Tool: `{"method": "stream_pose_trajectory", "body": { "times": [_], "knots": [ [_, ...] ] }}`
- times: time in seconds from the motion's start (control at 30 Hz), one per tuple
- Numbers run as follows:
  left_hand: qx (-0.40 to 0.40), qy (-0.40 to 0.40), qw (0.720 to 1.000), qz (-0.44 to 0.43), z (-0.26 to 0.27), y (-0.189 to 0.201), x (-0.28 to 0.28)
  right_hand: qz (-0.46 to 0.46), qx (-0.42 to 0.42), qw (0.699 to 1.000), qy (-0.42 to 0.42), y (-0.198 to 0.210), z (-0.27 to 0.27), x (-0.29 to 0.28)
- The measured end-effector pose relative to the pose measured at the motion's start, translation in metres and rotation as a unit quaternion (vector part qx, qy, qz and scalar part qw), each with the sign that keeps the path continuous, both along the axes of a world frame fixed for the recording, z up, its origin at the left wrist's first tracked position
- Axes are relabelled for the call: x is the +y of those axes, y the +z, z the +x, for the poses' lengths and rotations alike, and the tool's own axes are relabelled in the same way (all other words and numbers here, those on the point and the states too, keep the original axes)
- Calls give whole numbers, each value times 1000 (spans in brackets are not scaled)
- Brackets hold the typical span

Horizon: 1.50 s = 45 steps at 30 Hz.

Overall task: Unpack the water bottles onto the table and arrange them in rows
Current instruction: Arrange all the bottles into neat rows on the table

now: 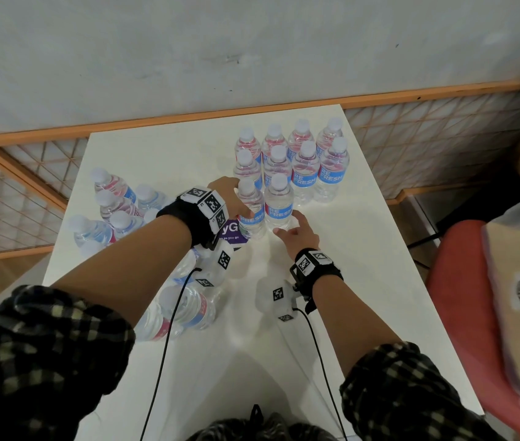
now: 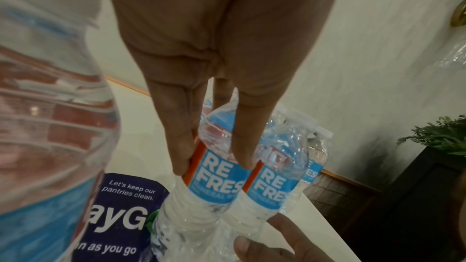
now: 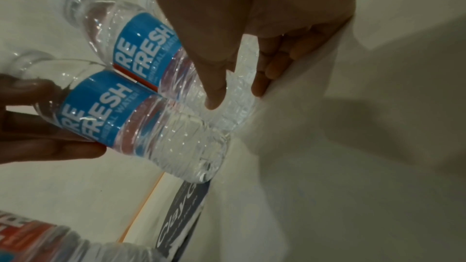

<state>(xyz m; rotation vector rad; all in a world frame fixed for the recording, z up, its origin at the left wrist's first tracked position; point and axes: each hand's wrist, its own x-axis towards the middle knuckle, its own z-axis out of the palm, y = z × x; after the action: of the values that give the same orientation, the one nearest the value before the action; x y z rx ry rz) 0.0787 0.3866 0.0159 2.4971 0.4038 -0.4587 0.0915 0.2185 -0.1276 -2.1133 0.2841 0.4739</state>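
Clear water bottles with blue labels stand in two rows (image 1: pixel 296 154) at the back right of the white table (image 1: pixel 363 281). Two more stand in front of them. My left hand (image 1: pixel 231 198) grips the left one (image 1: pixel 250 211) at its label, thumb and fingers pinching its sides (image 2: pixel 214 162). My right hand (image 1: pixel 296 229) is at the base of the right one (image 1: pixel 279 202). There its thumb and curled fingers sit on either side of the bottle's bottom (image 3: pixel 237 93). Whether the left bottle (image 3: pixel 141 119) touches the table I cannot tell.
Several wrapped bottles (image 1: pixel 115 208) stand at the table's left, and more lie near the front left (image 1: pixel 185 307). A purple sticker (image 1: pixel 231 232) is under my left wrist. A red chair (image 1: pixel 462 313) carrying a cardboard package stands right of the table. A wall runs behind.
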Motion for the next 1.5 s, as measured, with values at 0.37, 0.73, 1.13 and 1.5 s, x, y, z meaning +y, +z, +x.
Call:
{"method": "stream_pose_trajectory", "body": {
  "times": [0.37, 0.73, 1.13, 1.5],
  "knots": [
    [-31, 14, 999, 17, 3, -4, 0, 19, 1, 1000, -16, -1, -2, -1],
    [10, 6, 1000, 28, 8, -7, 1, 12, 6, 1000, -27, -2, 1, 4],
    [20, -15, 999, 35, 7, -8, -3, 6, 2, 1000, -27, -3, 0, 5],
    [-42, -35, 998, 31, -5, 5, -11, 11, 13, 1000, -18, 0, 0, 6]
  ]
}}
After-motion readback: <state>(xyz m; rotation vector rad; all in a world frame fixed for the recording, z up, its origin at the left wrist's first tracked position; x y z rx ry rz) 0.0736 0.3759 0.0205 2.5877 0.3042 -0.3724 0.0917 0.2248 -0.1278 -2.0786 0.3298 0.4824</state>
